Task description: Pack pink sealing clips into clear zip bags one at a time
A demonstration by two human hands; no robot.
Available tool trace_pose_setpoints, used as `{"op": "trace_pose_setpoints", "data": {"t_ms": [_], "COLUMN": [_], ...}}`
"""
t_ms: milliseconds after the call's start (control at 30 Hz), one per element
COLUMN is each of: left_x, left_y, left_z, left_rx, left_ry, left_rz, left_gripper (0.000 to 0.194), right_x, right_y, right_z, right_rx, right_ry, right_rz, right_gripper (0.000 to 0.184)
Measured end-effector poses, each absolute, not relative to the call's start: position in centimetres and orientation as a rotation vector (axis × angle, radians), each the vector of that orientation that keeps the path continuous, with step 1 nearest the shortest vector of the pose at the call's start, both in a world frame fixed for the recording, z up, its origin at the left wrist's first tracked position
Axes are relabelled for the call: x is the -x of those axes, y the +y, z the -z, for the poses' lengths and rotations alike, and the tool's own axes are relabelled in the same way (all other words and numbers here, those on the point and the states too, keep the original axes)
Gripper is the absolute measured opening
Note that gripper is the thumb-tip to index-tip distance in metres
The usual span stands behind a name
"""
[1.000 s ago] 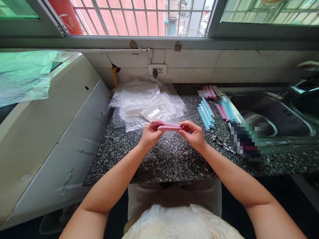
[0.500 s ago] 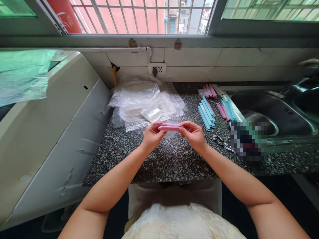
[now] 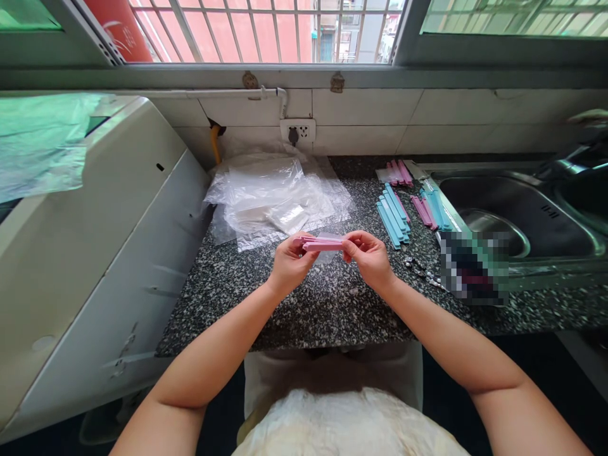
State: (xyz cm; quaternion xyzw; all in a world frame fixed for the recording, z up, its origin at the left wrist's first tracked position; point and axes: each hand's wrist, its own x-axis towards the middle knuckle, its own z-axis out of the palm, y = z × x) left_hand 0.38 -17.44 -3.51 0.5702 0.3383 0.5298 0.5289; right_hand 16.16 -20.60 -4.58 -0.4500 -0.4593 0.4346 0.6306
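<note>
Several pink bag-sealing clips (image 3: 323, 243) lie sideways in a small bundle between my two hands, above the counter. My left hand (image 3: 291, 263) is closed round their left end, thumb in front. At the right end, my right hand (image 3: 369, 254) pinches them between thumb and fingers. A bit of clear plastic (image 3: 327, 256) shows behind and below the bundle; whether it is a bag round the clips I cannot tell. To the right lie blue clips (image 3: 393, 218), with pink clips (image 3: 424, 212) near the sink.
A heap of clear plastic bags (image 3: 266, 183) covers the counter's back left. More pink clips (image 3: 399, 172) lie at the back right. The steel sink (image 3: 494, 190) and a pixelated item (image 3: 475, 269) are on the right. A white appliance (image 3: 118, 190) stands left of the granite counter (image 3: 323, 316).
Hands and pink clips stay almost in place; the right fingers have shifted slightly on the clips' right end. The whole view has moved a little.
</note>
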Motion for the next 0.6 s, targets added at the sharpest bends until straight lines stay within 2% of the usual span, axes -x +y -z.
{"op": "trace_pose_setpoints", "data": {"t_ms": [600], "left_x": [0.1], "left_y": [-17.18], "left_z": [2.65], "left_rx": [-1.426], "left_ry": [0.8], "left_rz": [-1.117], "left_gripper": [0.025], "right_x": [-16.2], "right_y": [-20.45], "right_z": [4.67], "right_rx": [1.032], "right_ry": [-1.006], "right_rz": [-0.998], "right_gripper": [0.025]}}
